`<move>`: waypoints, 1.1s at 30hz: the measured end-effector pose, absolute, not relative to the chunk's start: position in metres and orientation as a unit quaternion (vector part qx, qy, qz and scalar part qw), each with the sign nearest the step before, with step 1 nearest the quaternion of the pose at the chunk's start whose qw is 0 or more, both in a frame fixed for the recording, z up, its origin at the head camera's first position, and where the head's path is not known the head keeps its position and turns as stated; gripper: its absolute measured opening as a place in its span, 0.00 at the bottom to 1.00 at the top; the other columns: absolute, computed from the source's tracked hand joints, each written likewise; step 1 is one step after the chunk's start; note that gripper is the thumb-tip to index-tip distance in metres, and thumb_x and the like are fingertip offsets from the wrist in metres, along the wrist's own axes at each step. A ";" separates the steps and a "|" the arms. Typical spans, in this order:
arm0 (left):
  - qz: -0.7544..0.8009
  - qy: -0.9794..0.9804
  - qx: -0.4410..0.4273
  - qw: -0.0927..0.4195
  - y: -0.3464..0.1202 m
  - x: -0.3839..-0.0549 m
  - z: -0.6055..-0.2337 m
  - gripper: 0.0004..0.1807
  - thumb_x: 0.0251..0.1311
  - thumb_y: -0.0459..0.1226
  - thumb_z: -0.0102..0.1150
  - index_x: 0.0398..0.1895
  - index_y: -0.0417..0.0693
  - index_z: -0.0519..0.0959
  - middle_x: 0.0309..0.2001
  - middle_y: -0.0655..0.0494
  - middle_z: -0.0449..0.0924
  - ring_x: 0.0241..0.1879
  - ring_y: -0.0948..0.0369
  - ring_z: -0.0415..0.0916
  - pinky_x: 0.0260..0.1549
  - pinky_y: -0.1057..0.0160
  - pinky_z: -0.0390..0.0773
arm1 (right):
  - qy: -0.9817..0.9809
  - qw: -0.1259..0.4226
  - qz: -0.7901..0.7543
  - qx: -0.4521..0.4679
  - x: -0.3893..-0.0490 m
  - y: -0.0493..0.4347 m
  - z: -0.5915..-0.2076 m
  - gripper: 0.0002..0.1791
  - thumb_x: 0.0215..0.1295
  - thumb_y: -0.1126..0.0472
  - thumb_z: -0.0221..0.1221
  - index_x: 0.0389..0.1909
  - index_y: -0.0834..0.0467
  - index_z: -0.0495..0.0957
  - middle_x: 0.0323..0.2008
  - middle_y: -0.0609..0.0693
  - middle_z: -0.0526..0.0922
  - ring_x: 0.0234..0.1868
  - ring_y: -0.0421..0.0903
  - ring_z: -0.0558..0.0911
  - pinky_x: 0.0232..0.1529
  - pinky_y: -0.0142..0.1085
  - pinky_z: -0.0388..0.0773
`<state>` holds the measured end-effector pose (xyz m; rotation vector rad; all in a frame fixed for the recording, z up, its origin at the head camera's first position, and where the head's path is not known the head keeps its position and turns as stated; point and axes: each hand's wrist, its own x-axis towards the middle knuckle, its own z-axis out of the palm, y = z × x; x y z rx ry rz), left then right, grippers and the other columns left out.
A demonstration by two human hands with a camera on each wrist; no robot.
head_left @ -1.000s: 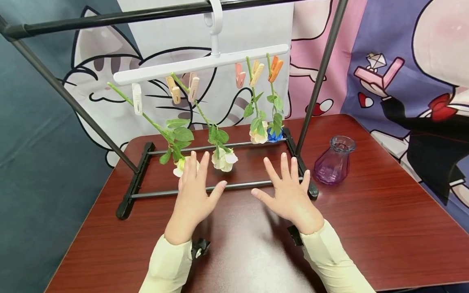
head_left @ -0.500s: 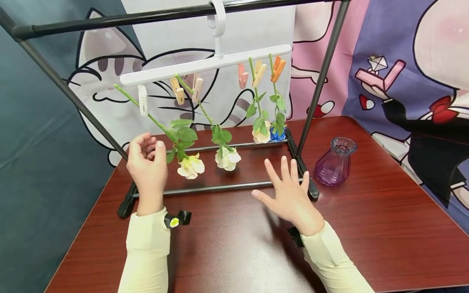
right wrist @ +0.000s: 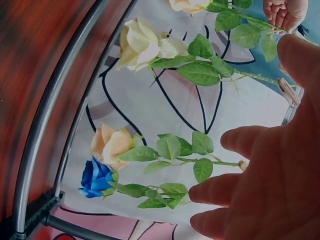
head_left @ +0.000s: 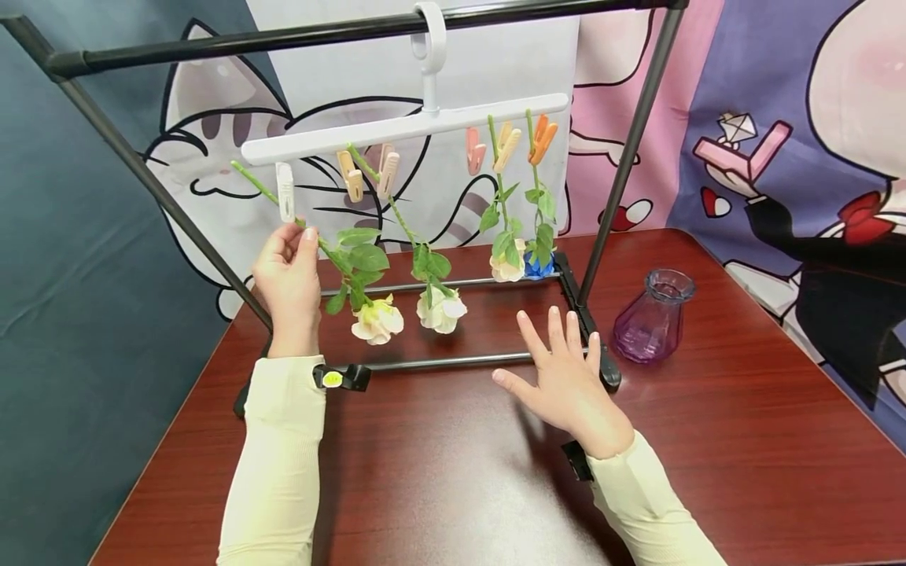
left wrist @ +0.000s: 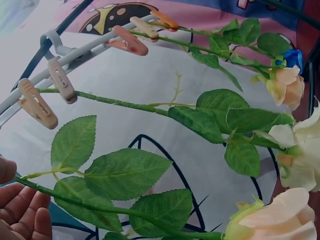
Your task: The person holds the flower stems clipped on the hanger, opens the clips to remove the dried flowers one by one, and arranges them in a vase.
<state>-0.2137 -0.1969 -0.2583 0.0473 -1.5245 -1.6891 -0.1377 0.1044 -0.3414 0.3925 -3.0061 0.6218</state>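
Observation:
Four artificial roses hang head down from a white hanger [head_left: 396, 128], held by clothespins. At the left, my left hand [head_left: 286, 279] pinches the green stem of the pale yellow rose [head_left: 378, 321] between thumb and fingers, just below the white clothespin [head_left: 285, 192]. In the left wrist view its thumb [left wrist: 6, 170] lies at that stem. Beside it hang a white rose [head_left: 442, 311], a peach rose [head_left: 508, 262] and a blue rose [head_left: 540, 266]. My right hand [head_left: 566, 385] is spread flat, holding nothing, in front of the right-hand flowers.
A black metal rack [head_left: 283, 44] carries the hanger and stands on the red-brown table [head_left: 439, 472]. Its lower bar [head_left: 453, 362] crosses in front of the flowers. A purple glass vase [head_left: 650, 322] stands to the right of the rack.
My left hand has moved left from in front of the pale yellow rose, then up to its stem, and now pinches it. My right hand stays spread in place.

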 end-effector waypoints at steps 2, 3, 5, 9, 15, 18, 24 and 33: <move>-0.676 -0.605 0.011 0.421 -0.196 -0.216 -0.259 0.05 0.56 0.27 0.58 0.36 0.38 0.81 0.28 0.61 0.80 0.29 0.68 0.76 0.32 0.72 0.73 | -0.969 0.024 0.205 0.133 -0.139 0.104 -0.342 0.48 0.57 0.29 0.48 0.73 0.47 0.46 0.71 0.66 0.40 0.70 0.66 0.35 0.63 0.63 0.29; -0.676 -0.605 0.010 0.421 -0.196 -0.216 -0.260 0.06 0.56 0.26 0.58 0.36 0.37 0.81 0.28 0.60 0.80 0.30 0.67 0.77 0.32 0.72 0.73 | -0.968 0.025 0.209 0.139 -0.139 0.104 -0.343 0.47 0.57 0.30 0.49 0.72 0.49 0.46 0.71 0.67 0.41 0.70 0.67 0.37 0.64 0.62 0.32; -0.674 -0.606 0.008 0.422 -0.196 -0.216 -0.260 0.06 0.56 0.25 0.58 0.36 0.34 0.80 0.27 0.61 0.80 0.30 0.67 0.77 0.32 0.71 0.74 | -0.958 0.024 0.234 0.162 -0.141 0.103 -0.341 0.46 0.59 0.33 0.51 0.72 0.52 0.48 0.70 0.68 0.47 0.70 0.66 0.44 0.67 0.59 0.38; -0.663 -0.616 0.008 0.425 -0.196 -0.215 -0.262 0.08 0.55 0.25 0.57 0.37 0.27 0.79 0.23 0.63 0.79 0.28 0.67 0.76 0.30 0.71 0.73 | -0.911 0.052 0.309 0.268 -0.149 0.091 -0.330 0.38 0.60 0.43 0.57 0.66 0.60 0.61 0.63 0.61 0.67 0.64 0.55 0.66 0.64 0.49 0.61; -0.661 -0.612 0.003 0.434 -0.193 -0.215 -0.264 0.05 0.55 0.24 0.58 0.34 0.32 0.80 0.22 0.64 0.79 0.27 0.67 0.76 0.29 0.72 0.73 | -0.809 0.134 0.394 0.415 -0.175 0.049 -0.294 0.17 0.58 0.58 0.62 0.47 0.61 0.79 0.43 0.52 0.83 0.43 0.42 0.81 0.45 0.37 0.77; -0.657 -0.613 -0.001 0.439 -0.192 -0.212 -0.263 0.05 0.55 0.24 0.58 0.35 0.30 0.80 0.23 0.63 0.79 0.27 0.67 0.76 0.29 0.73 0.73 | -0.788 0.140 0.429 0.420 -0.185 0.025 -0.272 0.14 0.60 0.60 0.60 0.45 0.60 0.80 0.40 0.50 0.84 0.39 0.39 0.80 0.41 0.33 0.78; -0.637 -0.628 -0.010 0.447 -0.191 -0.209 -0.264 0.09 0.55 0.26 0.60 0.36 0.25 0.79 0.24 0.61 0.80 0.27 0.68 0.75 0.29 0.73 0.73 | -0.769 0.127 0.477 0.406 -0.198 -0.017 -0.238 0.15 0.63 0.60 0.58 0.48 0.62 0.78 0.42 0.52 0.83 0.41 0.39 0.81 0.44 0.27 0.75; -0.637 -0.619 -0.021 0.459 -0.191 -0.206 -0.263 0.05 0.53 0.25 0.60 0.32 0.28 0.79 0.21 0.64 0.76 0.22 0.69 0.71 0.25 0.74 0.72 | -0.765 0.041 0.542 0.345 -0.212 -0.069 -0.201 0.22 0.69 0.55 0.49 0.61 0.58 0.68 0.57 0.50 0.75 0.53 0.39 0.76 0.52 0.24 0.69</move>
